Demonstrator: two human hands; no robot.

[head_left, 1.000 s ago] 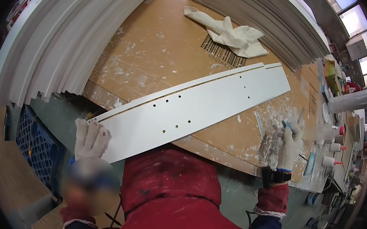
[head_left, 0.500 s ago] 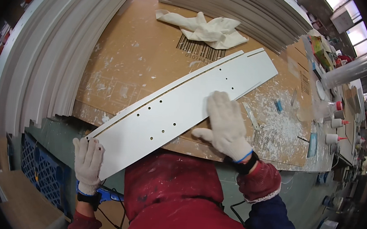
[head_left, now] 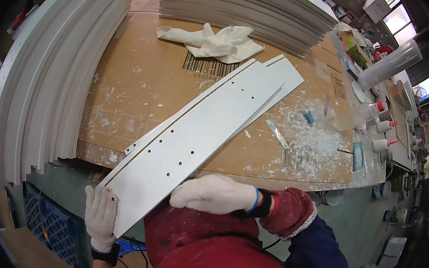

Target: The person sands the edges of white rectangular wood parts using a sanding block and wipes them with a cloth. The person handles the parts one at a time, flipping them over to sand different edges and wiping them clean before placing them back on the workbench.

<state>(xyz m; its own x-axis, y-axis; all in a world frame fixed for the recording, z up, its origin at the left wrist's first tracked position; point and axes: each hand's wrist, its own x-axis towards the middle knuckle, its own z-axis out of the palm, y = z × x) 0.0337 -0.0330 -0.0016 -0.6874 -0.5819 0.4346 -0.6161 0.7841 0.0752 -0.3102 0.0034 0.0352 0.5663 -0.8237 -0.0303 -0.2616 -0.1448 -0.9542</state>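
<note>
A long white board (head_left: pixel 171 153) with drilled holes and a narrow groove along one side lies slanted across the cardboard-covered table, its near end past the table's front edge. Under it, at a slightly different angle, is a second white board (head_left: pixel 286 74), mostly hidden. My left hand (head_left: pixel 100 216), in a pale knit glove, is closed on the upper board's near left end; its thumb is out of sight. My right hand (head_left: pixel 216 193), gloved alike, is beside the board's near right edge, fingers stretched together and holding nothing visible. Whether its fingertips touch the edge is unclear.
Tall stacks of white boards stand at the left (head_left: pixel 49 82) and at the back (head_left: pixel 242 10). A crumpled white cloth (head_left: pixel 223 42) lies behind the boards. White flakes and a flat metal strip (head_left: pixel 276 134) lie to the right, near red-tipped bottles (head_left: pixel 383 145).
The upper board has slid toward me with my left hand and turned slightly, showing more of the lower board. My right hand has swept from the board's middle down to its near right edge.
</note>
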